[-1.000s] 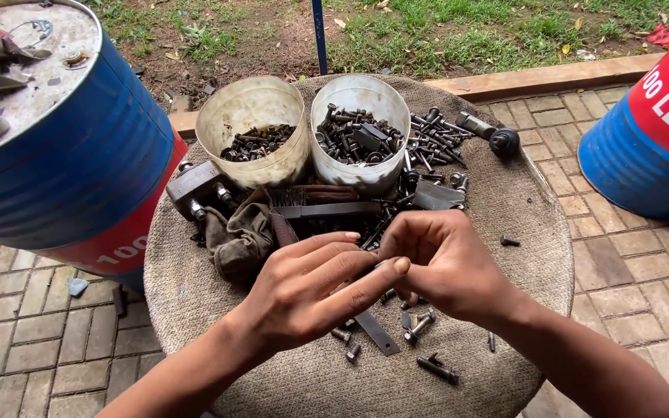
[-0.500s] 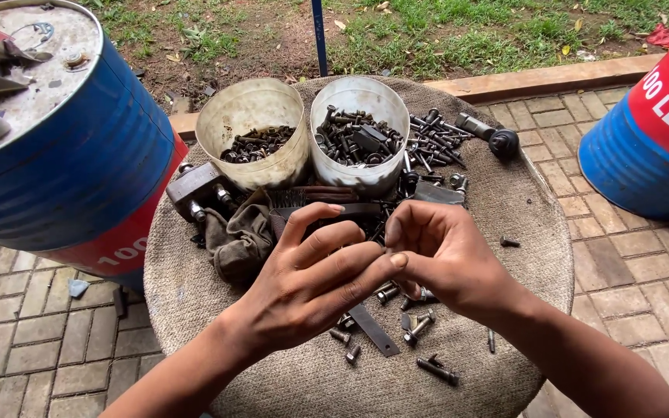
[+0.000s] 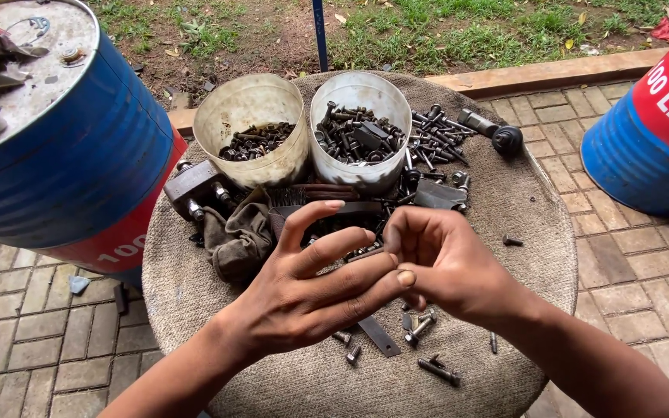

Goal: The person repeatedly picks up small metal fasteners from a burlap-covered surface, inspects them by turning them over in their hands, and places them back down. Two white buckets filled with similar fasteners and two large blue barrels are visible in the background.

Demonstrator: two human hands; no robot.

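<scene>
Both hands meet at frame centre over a round cloth-covered bench (image 3: 195, 310). Left hand (image 3: 303, 298) has its fingers stretched out toward the right, tips touching the right hand (image 3: 443, 267). Right hand's fingers are curled inward, grip clenched around something small; what it is can't be told, hidden by the fingers. Left grip is loose, nothing seen in it.

Just below the hands on the bench: loose bolts (image 3: 421, 327), a flat dark metal strip (image 3: 379, 336), one more bolt (image 3: 437, 370) toward the lower edge. A lone small bolt (image 3: 512, 241) lies right of the hands.

Upper centre: two pale plastic tubs side by side, the left tub (image 3: 251, 124) with small dark hardware, the right tub (image 3: 359, 128) full of bigger bolts. A pile of bolts (image 3: 435, 143) sits right of them. Dirty rag (image 3: 238, 240) left of the hands, metal block (image 3: 193, 188) above it.

Blue drum (image 3: 71, 170) at upper left, another blue-and-red drum (image 3: 652, 131) at right edge. Brick paving (image 3: 25, 340) around, grass (image 3: 466, 31) along the top.
</scene>
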